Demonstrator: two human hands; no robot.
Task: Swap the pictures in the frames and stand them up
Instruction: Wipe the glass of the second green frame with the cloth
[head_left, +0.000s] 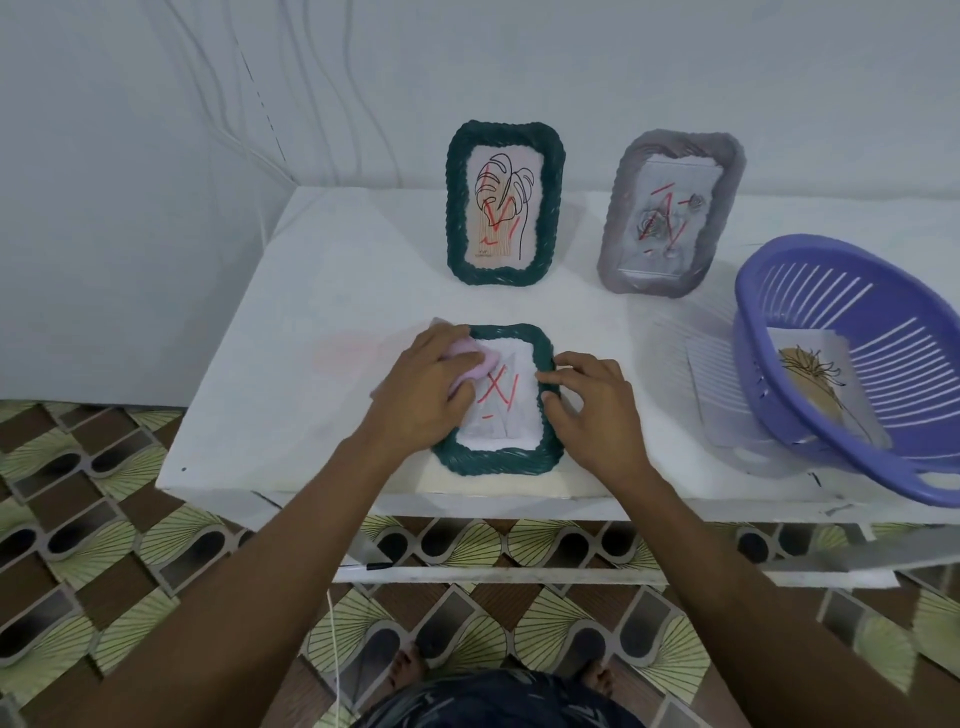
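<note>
Flat frame at table front, two standing frames behind, basket right.

Purple basket cut off at right edge, flat frame's left side hidden under left hand

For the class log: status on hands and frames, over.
Left hand wiping with pink cloth, right hand steadying flat green frame. Two frames upright behind. Nothing blocking.
</note>
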